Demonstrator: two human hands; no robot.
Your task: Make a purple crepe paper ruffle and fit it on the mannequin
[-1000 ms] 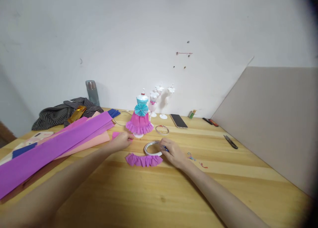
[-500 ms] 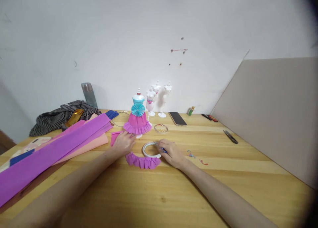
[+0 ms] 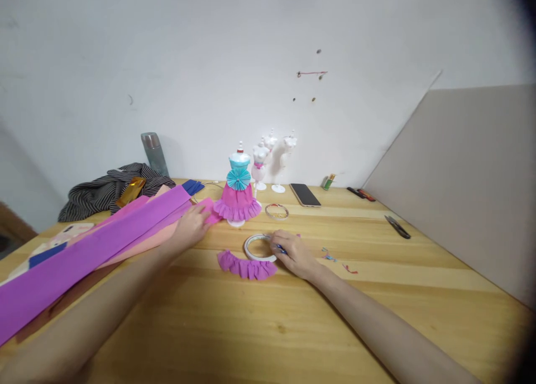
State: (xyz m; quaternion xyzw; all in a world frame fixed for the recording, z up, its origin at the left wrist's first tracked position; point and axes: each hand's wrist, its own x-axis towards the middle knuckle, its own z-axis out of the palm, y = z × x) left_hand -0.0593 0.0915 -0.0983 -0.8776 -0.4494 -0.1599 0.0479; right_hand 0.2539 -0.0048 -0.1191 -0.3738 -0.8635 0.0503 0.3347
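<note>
Head view: hands (image 3: 191, 226) apart, forearms (image 3: 355, 308) angled inward.

Ruffle (image 3: 247, 268) before tape roll (image 3: 261, 258), mannequins (image 3: 238, 192) behind.

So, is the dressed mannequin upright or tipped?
Upright: the dressed mannequin stands on its white base, neck knob at the top.

Left hand (image 3: 191, 228): bare
Left forearm (image 3: 121, 297): bare, slim, tapering handward
Right hand (image 3: 293, 254): bare
Right forearm (image 3: 371, 317): bare, slim, similarly tapered
</note>
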